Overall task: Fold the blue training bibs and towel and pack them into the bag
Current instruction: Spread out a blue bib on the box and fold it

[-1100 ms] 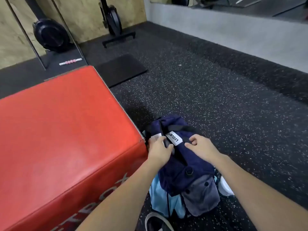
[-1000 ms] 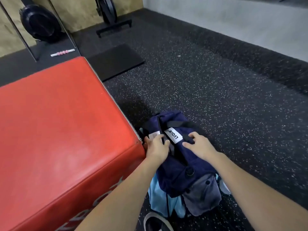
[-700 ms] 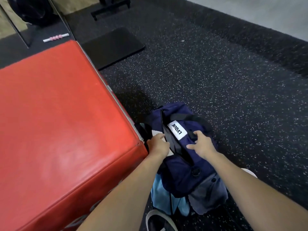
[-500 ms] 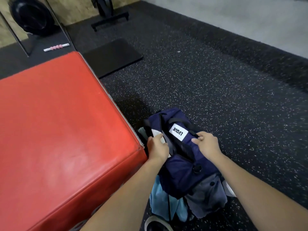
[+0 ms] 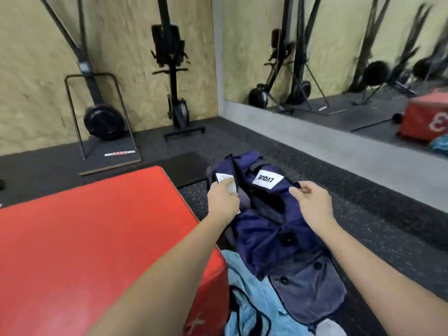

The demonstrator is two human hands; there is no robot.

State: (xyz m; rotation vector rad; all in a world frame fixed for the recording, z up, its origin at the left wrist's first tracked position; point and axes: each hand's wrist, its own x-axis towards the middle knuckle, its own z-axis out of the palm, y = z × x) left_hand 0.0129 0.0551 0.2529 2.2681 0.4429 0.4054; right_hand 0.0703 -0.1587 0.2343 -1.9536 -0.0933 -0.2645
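A navy bag (image 5: 264, 229) with a white label hangs lifted off the floor beside the red box. My left hand (image 5: 223, 201) grips its left edge at a white tag. My right hand (image 5: 312, 202) pinches the bag's right edge, and the opening is spread between the two hands. Light blue cloth (image 5: 252, 299), a training bib or the towel, lies bunched below the bag against the box. A grey flap with buttons (image 5: 308, 287) hangs from the bag's near end.
A large red padded box (image 5: 92, 238) fills the left foreground. Speckled black rubber floor (image 5: 363, 219) lies to the right, with a black mat (image 5: 184, 168) beyond. Gym machines stand against the plywood wall (image 5: 121, 44). A mirror (image 5: 351, 57) lines the right wall.
Both hands have raised the bag off the floor and pulled its edges apart. My view has tilted up, so the wall, machines and mirror now show.
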